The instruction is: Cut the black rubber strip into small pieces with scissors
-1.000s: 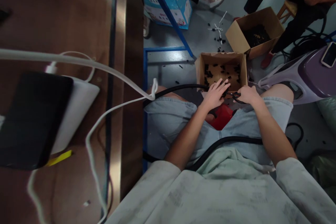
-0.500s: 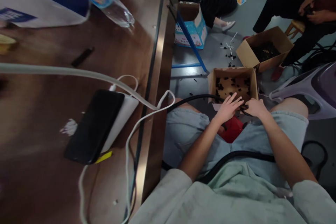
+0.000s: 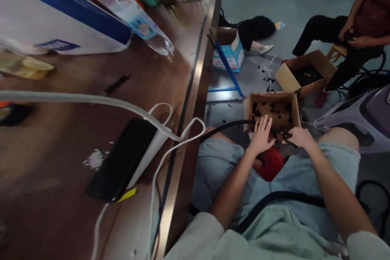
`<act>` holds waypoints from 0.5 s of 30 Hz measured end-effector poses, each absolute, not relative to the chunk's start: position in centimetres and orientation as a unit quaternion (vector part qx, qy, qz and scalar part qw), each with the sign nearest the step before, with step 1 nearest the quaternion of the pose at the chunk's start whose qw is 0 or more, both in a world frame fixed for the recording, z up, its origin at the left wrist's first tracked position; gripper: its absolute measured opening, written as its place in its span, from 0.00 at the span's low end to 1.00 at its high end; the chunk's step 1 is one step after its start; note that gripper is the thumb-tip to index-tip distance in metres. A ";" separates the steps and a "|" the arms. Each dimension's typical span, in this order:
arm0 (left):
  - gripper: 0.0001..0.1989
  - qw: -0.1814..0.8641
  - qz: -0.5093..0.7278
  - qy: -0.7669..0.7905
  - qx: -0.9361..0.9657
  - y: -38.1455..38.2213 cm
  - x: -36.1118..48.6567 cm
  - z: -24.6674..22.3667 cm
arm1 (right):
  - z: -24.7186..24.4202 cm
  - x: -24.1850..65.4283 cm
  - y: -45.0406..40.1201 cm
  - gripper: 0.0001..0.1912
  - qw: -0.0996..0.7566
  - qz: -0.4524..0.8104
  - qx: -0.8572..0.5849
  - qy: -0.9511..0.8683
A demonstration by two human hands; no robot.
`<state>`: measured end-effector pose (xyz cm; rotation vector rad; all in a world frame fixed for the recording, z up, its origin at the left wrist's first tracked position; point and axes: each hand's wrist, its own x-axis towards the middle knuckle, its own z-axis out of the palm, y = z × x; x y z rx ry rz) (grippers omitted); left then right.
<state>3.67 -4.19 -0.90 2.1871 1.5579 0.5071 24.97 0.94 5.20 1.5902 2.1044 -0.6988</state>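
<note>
Tubing [image 3: 283, 198], thick and black, lies across my denim shorts [image 3: 332, 172]; red surface [image 3: 269, 164] visible between the legs. Farther out, right hand [image 3: 301, 137] closed on black-handled tool [image 3: 285, 135], scissors-like, pointing toward the left hand [image 3: 261, 138]. Left fingers extended over a black hose [image 3: 234, 123], which comes in from my left; whether they grip it, cannot tell. Both hands at near edge of cardboard box [image 3: 248, 109], short black pieces [image 3: 287, 107] scattered inside. Beyond: second carton [image 3: 286, 77], holding a dark heap [image 3: 307, 75], near seated co-worker [image 3: 364, 12].
</note>
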 end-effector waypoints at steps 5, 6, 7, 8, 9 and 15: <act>0.16 0.240 0.278 0.679 0.636 -4.3 4.1 -0.2 | 4.4 25.9 1.3 0.26 0.164 -0.263 0.616 0.724; 0.14 0.283 0.287 0.696 0.595 -4.3 4.4 -0.5 | 4.2 26.0 1.4 0.27 0.156 -0.267 0.621 0.720; 0.15 0.331 0.296 0.705 0.554 -4.2 4.6 -0.9 | 4.1 26.1 1.4 0.27 0.150 -0.268 0.623 0.719; 0.16 0.378 0.308 0.708 0.512 -4.0 4.7 -1.4 | 4.0 26.0 1.4 0.26 0.144 -0.265 0.623 0.722; 0.17 0.419 0.325 0.705 0.471 -3.8 4.9 -1.9 | 3.9 25.9 1.3 0.25 0.139 -0.258 0.620 0.728; 0.31 0.663 0.377 0.594 0.254 -2.6 4.7 -2.9 | 3.8 23.6 0.1 0.16 0.084 -0.137 0.603 0.782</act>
